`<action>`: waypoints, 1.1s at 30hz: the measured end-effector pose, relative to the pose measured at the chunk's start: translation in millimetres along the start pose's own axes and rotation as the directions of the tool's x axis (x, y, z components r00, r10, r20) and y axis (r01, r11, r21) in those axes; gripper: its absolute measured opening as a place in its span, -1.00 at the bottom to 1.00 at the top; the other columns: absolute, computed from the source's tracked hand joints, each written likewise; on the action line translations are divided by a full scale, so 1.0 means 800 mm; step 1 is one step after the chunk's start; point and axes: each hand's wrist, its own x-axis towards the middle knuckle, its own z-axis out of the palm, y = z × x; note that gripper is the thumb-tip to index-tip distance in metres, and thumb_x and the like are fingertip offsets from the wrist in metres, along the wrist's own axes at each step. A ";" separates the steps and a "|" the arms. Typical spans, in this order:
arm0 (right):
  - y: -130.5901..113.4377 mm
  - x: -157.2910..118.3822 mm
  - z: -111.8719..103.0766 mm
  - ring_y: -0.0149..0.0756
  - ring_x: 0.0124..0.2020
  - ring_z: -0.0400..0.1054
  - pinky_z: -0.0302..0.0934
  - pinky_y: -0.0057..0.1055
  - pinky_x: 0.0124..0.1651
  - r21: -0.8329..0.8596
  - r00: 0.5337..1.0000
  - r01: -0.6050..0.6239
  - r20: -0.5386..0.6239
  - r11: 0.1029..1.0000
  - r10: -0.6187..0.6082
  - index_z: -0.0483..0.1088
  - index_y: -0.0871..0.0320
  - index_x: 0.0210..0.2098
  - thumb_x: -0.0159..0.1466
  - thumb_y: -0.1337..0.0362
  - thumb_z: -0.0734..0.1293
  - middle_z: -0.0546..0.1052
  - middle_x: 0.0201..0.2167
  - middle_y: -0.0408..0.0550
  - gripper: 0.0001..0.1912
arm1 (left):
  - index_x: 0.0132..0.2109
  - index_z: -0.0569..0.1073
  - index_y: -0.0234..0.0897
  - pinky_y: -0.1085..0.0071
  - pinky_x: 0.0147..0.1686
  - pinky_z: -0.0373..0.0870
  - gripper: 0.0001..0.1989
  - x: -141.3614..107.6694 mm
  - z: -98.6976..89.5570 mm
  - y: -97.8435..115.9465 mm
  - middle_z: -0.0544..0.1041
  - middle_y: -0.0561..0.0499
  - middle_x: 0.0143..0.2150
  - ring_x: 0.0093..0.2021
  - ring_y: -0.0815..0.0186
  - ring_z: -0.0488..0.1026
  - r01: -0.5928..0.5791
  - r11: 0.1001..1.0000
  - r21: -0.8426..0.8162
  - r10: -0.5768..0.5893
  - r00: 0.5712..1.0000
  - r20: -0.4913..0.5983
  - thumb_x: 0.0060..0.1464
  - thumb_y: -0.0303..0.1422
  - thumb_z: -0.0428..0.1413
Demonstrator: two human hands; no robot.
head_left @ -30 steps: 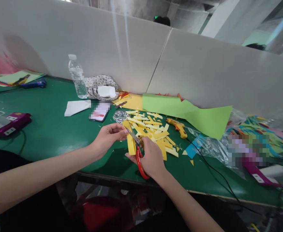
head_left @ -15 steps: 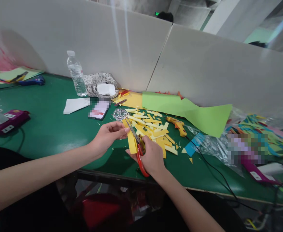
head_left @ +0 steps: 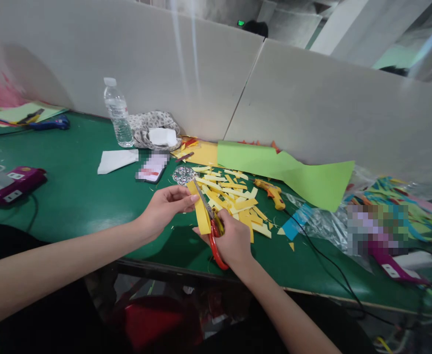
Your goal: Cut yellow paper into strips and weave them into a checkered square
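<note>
Two bare hands meet at the centre of the frame over a green table [head_left: 83, 206]. The left hand [head_left: 169, 204], just left of centre, pinches the upper part of a yellow paper piece [head_left: 202, 217] between thumb and fingers. The paper hangs at a slight tilt between the two hands, its lower end close to the right hand [head_left: 235, 238]. That hand, just right of centre and lower, is curled around the red handles of a pair of scissors [head_left: 215, 241]. The blades point up and to the left, along the paper's right side, with their tips near the left thumb; whether they are parted is hard to tell. Behind and to the right of the hands spreads a loose heap of yellow paper strips [head_left: 240, 193]. Right of the heap lies a yellow glue gun [head_left: 273, 191], its dark cord trailing towards the lower right, and above it a long green sheet [head_left: 253, 160] rests along a pale partition [head_left: 127, 49]. Above the left hand are a glittery round piece [head_left: 182, 175] and a phone [head_left: 153, 166] with a blurred screen. Farther up, left of centre, a clear water bottle [head_left: 118, 115] stands beside a spotted cloth [head_left: 164, 123].
</note>
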 end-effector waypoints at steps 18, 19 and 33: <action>0.000 0.002 -0.002 -0.38 -0.67 0.19 -0.08 -0.49 -0.56 0.024 1.000 0.007 -0.017 1.000 -0.007 0.15 0.08 -0.55 0.01 -0.14 0.26 0.31 -0.70 -0.21 -0.58 | -0.41 0.46 -0.31 0.46 -0.30 0.41 -0.79 -0.001 0.002 -0.005 0.51 0.07 -0.45 -0.45 0.45 0.42 0.002 0.999 0.043 -0.002 1.000 0.015 -0.20 -0.32 0.29; 0.000 0.002 -0.002 -0.38 -0.67 0.18 -0.08 -0.49 -0.56 0.031 1.000 0.001 -0.018 1.000 -0.001 0.15 0.08 -0.55 0.00 -0.14 0.26 0.30 -0.71 -0.21 -0.59 | -0.41 0.46 -0.31 0.46 -0.30 0.41 -0.79 -0.001 0.002 -0.004 0.51 0.07 -0.45 -0.45 0.45 0.42 0.003 0.999 0.042 -0.003 1.000 0.013 -0.20 -0.32 0.30; 0.008 0.015 -0.024 -0.41 -0.64 0.12 -0.03 -0.48 -0.54 0.201 0.991 -0.133 0.002 0.971 0.135 0.13 0.08 -0.52 0.00 -0.10 0.29 0.24 -0.68 -0.26 -0.60 | -0.43 0.44 -0.31 0.49 -0.35 0.41 -0.74 0.006 -0.006 -0.008 0.48 0.04 -0.45 -0.43 0.41 0.42 0.038 0.995 0.095 -0.035 0.999 -0.026 -0.23 -0.26 0.31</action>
